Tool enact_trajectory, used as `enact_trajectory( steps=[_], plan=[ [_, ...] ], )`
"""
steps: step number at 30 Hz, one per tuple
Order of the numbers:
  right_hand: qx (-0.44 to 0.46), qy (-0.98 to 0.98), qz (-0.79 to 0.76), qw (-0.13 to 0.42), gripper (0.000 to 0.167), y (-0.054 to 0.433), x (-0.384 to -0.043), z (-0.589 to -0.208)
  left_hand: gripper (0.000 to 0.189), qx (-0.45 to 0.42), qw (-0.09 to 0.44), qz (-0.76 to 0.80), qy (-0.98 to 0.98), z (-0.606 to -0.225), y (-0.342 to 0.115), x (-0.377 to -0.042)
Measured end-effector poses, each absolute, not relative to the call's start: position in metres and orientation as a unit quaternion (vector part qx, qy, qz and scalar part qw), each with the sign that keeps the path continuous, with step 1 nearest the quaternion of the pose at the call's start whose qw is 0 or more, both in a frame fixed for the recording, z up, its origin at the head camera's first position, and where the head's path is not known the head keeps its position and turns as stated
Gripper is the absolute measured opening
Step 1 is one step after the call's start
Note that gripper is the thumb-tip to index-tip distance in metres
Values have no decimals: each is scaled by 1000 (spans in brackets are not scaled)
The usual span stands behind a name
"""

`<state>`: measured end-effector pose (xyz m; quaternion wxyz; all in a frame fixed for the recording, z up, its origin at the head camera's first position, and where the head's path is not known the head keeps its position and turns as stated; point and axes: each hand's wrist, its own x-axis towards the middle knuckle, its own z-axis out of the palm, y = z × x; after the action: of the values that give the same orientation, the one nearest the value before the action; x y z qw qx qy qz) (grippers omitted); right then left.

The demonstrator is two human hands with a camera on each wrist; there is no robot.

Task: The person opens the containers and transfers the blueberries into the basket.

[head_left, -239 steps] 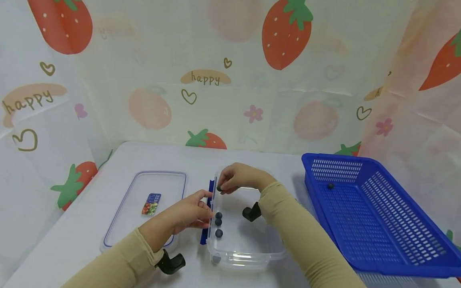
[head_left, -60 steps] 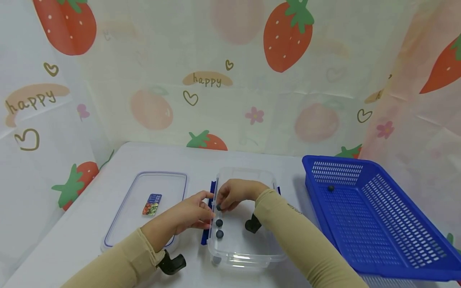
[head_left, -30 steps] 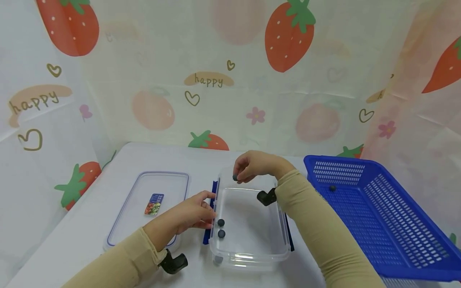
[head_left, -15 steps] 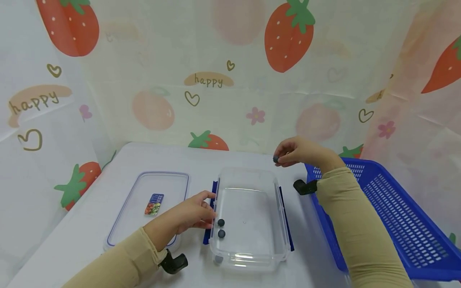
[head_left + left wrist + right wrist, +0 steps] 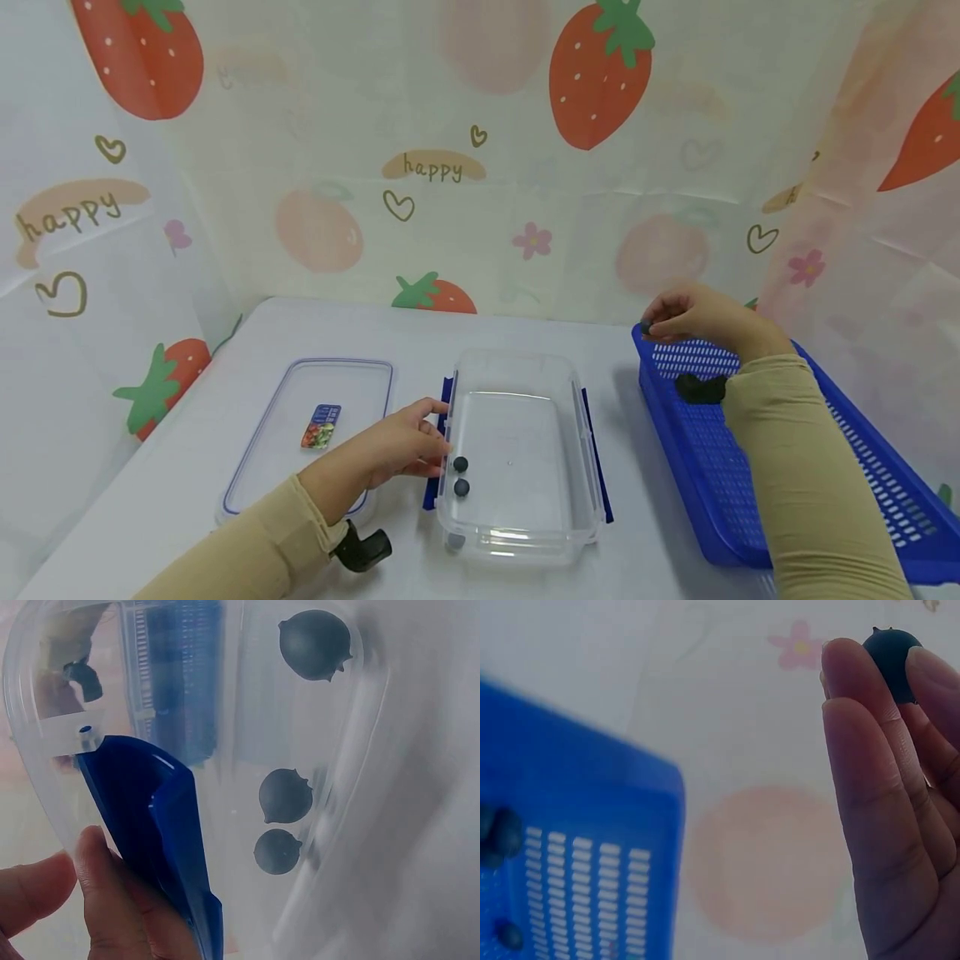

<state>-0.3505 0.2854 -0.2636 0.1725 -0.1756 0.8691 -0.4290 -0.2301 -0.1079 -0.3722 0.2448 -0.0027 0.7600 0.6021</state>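
High over the far-left corner of a blue basket (image 5: 667, 467), my right hand (image 5: 697, 312) pinches a blueberry (image 5: 892, 666) between thumb and fingertips. My left hand (image 5: 390, 446) touches the left side of a clear plastic container (image 5: 517, 492), by its hanging blue latch (image 5: 150, 817). The fingers are fairly straight, and some are partly hidden by the latch in the left wrist view. Along the container's left wall, three blueberries (image 5: 315, 645) show in that view. From the head, two blueberries (image 5: 461, 476) are plain and a third is blurred through the front wall.
A clear lid (image 5: 262, 450) with a blue seal and a colourful label (image 5: 321, 426) lies left of the container. Inside the basket, several blueberries (image 5: 508, 832) appear at the left of the right wrist view. A strawberry-printed cloth (image 5: 525, 192) hangs behind the table.
My right hand has lifted a blueberry out of the container and carried it rightward to the basket. Two blueberries were taken from the left row since the oldest frame. My left hand stays put.
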Motion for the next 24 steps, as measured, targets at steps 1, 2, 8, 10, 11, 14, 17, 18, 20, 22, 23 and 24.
enact_trajectory(
  steps=[1, 2, 8, 10, 11, 14, 17, 18, 20, 22, 23, 24],
  plan=[
    [-169, 867, -435, 173, 28, 291, -351, -265, 62, -3, 245, 602, 760, -372, -108, -230],
    [-160, 865, -442, 174, 29, 296, -351, -267, 62, -3, 245, 602, 760, -372, -108, -230],
    [-124, 860, -459, 187, 29, 318, -353, -283, 61, -3, 241, 599, 764, -373, -107, -230],
    [-116, 859, -460, 191, 27, 324, -355, -289, 61, -3, 239, 599, 764, -373, -107, -230],
    [-112, 861, -459, 190, 27, 326, -356, -292, 61, -3, 239, 600, 764, -373, -107, -230],
    [-102, 863, -457, 191, 26, 333, -358, -301, 61, -3, 238, 602, 762, -373, -107, -230],
    [-91, 868, -449, 189, 28, 337, -359, -307, 61, -1, 238, 604, 761, -373, -107, -230],
    [-89, 870, -446, 189, 29, 339, -360, -309, 61, 0, 238, 604, 760, -373, -107, -229],
    [-86, 873, -442, 187, 32, 340, -360, -312, 61, 0, 238, 604, 761, -374, -107, -229],
    [-83, 872, -445, 187, 33, 340, -360, -313, 61, -1, 237, 603, 761, -374, -106, -229],
    [-83, 872, -446, 186, 33, 340, -360, -313, 61, -2, 237, 602, 762, -374, -106, -229],
    [-84, 872, -446, 186, 33, 340, -360, -313, 61, -3, 237, 602, 763, -374, -106, -229]
  ],
)
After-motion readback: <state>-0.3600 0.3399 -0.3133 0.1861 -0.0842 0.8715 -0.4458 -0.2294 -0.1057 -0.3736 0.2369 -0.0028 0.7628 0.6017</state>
